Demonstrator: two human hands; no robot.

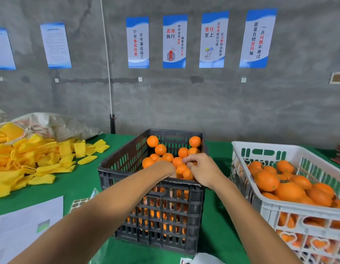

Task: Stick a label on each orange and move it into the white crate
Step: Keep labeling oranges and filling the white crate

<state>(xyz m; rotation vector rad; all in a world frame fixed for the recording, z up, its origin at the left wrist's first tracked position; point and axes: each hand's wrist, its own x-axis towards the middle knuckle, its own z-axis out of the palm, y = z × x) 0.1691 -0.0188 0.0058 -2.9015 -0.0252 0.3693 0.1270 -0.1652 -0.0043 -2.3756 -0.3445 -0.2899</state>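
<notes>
Over black crate (153, 212), both hands among oranges (160, 149), right hand (202, 169) fingers curled, left hand (168, 169) fingers hidden; white crate (268, 204) beside, yellow sleeves (28, 159) left

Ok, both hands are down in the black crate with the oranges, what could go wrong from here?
1. The left hand is hidden behind the black crate rim, so its grip on an orange can't be checked; fruit may slip.
2. The label sheet lies left, partly under the left forearm; it might get dragged.
3. The white crate looks quite full; added oranges could roll out.
</notes>
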